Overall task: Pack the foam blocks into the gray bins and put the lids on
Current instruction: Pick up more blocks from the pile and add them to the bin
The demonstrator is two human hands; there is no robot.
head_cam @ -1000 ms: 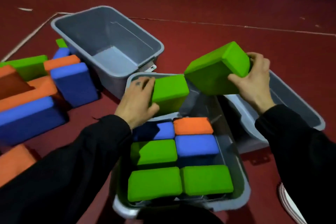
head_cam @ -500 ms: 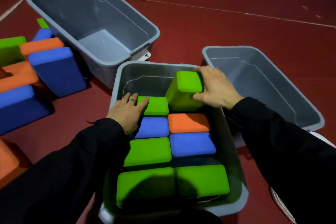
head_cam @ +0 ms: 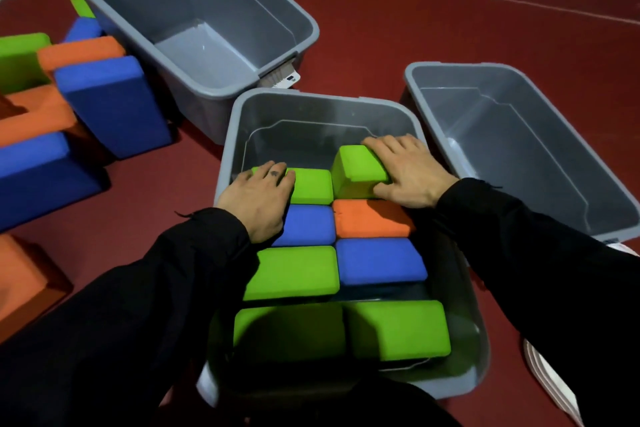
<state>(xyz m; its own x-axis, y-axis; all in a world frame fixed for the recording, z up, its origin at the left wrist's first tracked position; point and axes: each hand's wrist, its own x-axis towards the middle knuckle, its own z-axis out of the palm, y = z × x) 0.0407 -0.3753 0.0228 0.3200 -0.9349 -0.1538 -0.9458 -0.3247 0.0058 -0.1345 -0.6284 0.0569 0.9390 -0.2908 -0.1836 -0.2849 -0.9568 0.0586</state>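
Near bin [head_cam: 483, 350] in centre, blocks [head_cam: 381, 262] packed inside in two columns. Second bin [head_cam: 308, 22] behind, to left; third bin [head_cam: 588, 191] just right. Loose blocks [head_cam: 114, 104] heaped on floor [head_cam: 450, 38] far left.

The left hand [head_cam: 258, 199] is covering the left end of a flat green foam block [head_cam: 309, 185] and part of the blue block [head_cam: 306, 225] beneath its wrist. Whatever is lying under the packed layer is staying hidden.

No legible text — label [head_cam: 284, 77] blurred
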